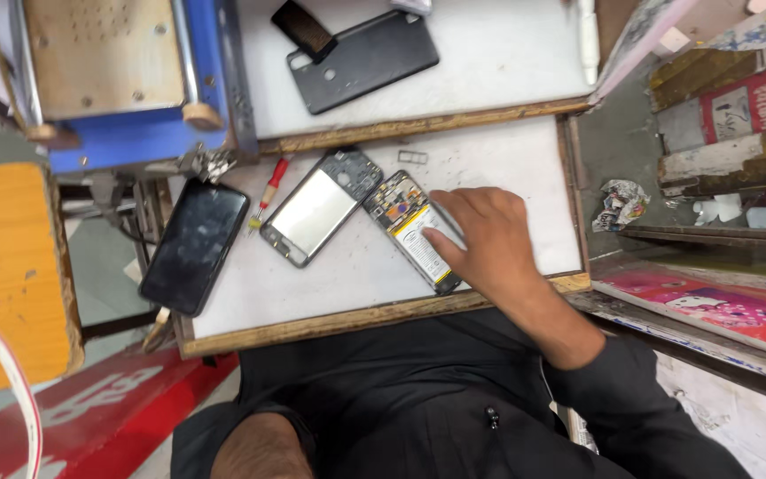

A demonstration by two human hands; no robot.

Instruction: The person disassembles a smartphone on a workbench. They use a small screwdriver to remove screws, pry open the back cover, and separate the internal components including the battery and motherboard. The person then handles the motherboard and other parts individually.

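Bare right hand [487, 238], no rings or watch; black long sleeve [640, 399] pushed up past wrist, black top with small zip pull [492, 417] at front, dark trousers

black phone [194, 246] | red screwdriver [269, 191] | black back cover [363, 60] | crumpled wrapper [621, 203]

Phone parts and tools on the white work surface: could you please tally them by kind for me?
Opened phone body with battery, under the right hand: 1
Phone mid-frame: 1
Black phone screen: 1
Black back cover: 1
Red-handled screwdriver: 1
SIM tray: 1
Total: 6
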